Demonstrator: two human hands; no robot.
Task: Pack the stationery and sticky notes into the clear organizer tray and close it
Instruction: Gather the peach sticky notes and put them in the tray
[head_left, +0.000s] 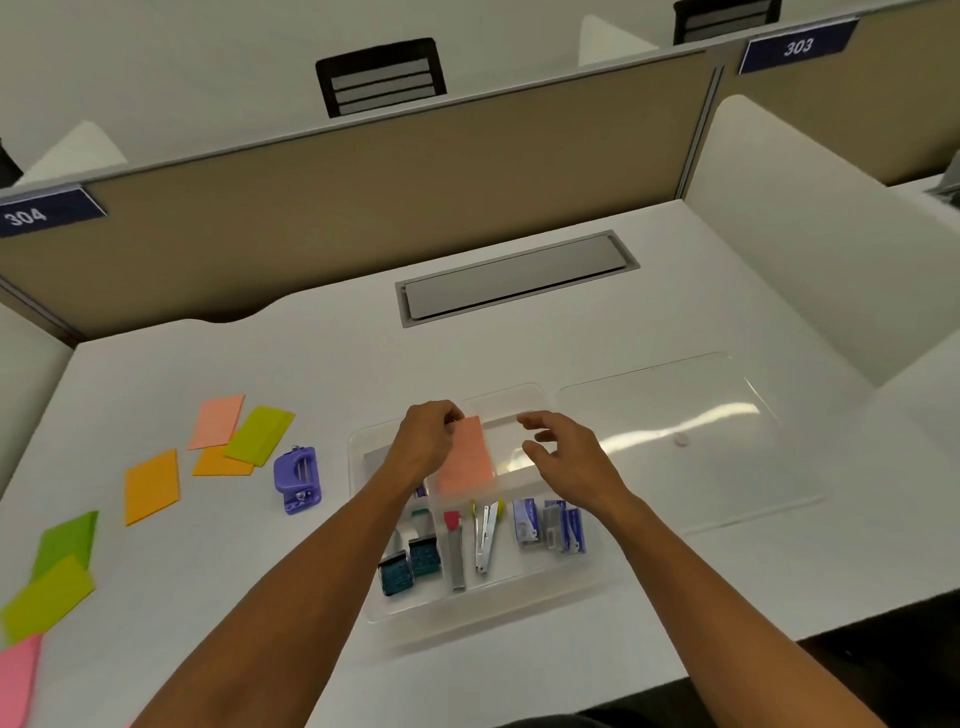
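A salmon-pink sticky-note pad (466, 457) is pinched at its upper edge by the left hand (427, 435) and held over the rear compartments of the clear organizer tray (483, 605), which sits on the white desk (322, 364). The right hand (563, 448) is held just beside the pad with fingers loosely spread, and nothing is grasped by it. In the tray's front compartments two teal boxes of clips (410, 564), a slim lead case with a pink cap (455, 551), a metal staple remover (485, 538) and blue staple boxes (550, 526) are seen. The tray's transparent lid (675, 436) is laid flat on the desk to the right of the tray, touching its rear corner. To the left of the tray a purple hole punch (297, 479) is found, and beyond it loose pads are scattered: pink (215, 421), yellow-green (260, 435), orange (152, 486), green (67, 540), lime (47, 597) and hot pink (18, 675).
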